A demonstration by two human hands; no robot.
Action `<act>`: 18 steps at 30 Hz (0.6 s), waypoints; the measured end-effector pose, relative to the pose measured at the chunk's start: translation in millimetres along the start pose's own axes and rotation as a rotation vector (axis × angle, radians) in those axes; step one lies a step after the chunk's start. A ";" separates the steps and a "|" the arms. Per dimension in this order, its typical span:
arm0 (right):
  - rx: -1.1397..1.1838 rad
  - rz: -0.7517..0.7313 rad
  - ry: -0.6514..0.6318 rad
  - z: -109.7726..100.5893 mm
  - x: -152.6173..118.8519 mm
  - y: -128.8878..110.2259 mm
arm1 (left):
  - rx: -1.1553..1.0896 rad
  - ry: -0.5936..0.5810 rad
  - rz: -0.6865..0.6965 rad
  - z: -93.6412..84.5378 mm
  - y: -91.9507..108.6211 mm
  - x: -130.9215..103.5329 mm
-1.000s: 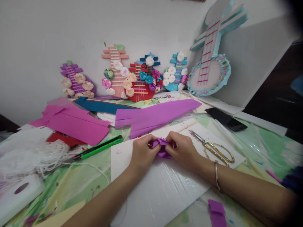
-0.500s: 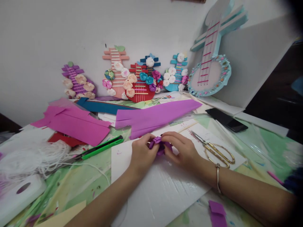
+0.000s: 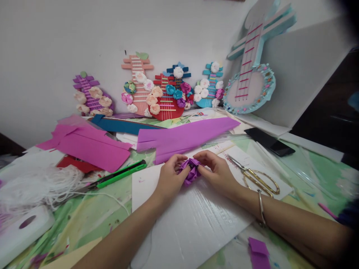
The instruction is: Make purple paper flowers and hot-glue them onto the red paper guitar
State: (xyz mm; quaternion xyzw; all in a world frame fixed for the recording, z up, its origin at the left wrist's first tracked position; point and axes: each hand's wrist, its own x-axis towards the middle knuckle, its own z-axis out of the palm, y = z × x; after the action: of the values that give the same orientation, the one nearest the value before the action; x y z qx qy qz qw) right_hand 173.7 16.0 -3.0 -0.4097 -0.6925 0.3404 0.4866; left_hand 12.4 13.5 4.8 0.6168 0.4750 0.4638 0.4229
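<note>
Between my two hands is a purple paper flower (image 3: 192, 175), its folded petals spread around a dark middle. My left hand (image 3: 171, 177) grips its left side, thumb across the petals. On the other side my right hand (image 3: 217, 170) pinches the flower's right edge with bent fingers. Both hands are over a white board (image 3: 193, 224) on the table. Gold-handled scissors (image 3: 258, 179) lie just right of my right hand. Behind my hands stretches a sheet of purple crepe paper (image 3: 185, 136).
Left are a green utility knife (image 3: 122, 174), white string (image 3: 50, 183) and pink paper (image 3: 92, 144). A phone (image 3: 269, 142) lies back right; a small purple piece (image 3: 258, 252) is at the front. Several flower-decorated model instruments (image 3: 168, 108) lean against the wall.
The purple flower has turned and opened toward me, showing more petals and its dark middle. My fingers have shifted slightly around its edges.
</note>
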 end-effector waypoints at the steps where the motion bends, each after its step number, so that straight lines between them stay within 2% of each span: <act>1: -0.001 -0.006 0.008 -0.2 -0.2 0.3 | 0.014 -0.024 0.016 -0.1 0.9 0.3; 9: 0.065 0.028 0.028 -0.2 -0.3 -1.0 | 0.028 -0.112 0.021 -1.6 2.0 1.0; 15: 0.252 0.223 -0.160 -2.9 4.9 -2.3 | 0.018 -0.063 0.030 -2.1 0.4 0.9; 18: 0.338 0.288 -0.177 -5.2 7.2 -1.6 | 0.011 -0.052 0.038 -1.8 -0.2 0.6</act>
State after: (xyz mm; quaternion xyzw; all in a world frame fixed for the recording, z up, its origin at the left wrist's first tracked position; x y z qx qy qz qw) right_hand 176.9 22.2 2.8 -0.3858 -0.6000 0.5519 0.4320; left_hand 10.7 14.2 5.1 0.6401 0.4545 0.4529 0.4226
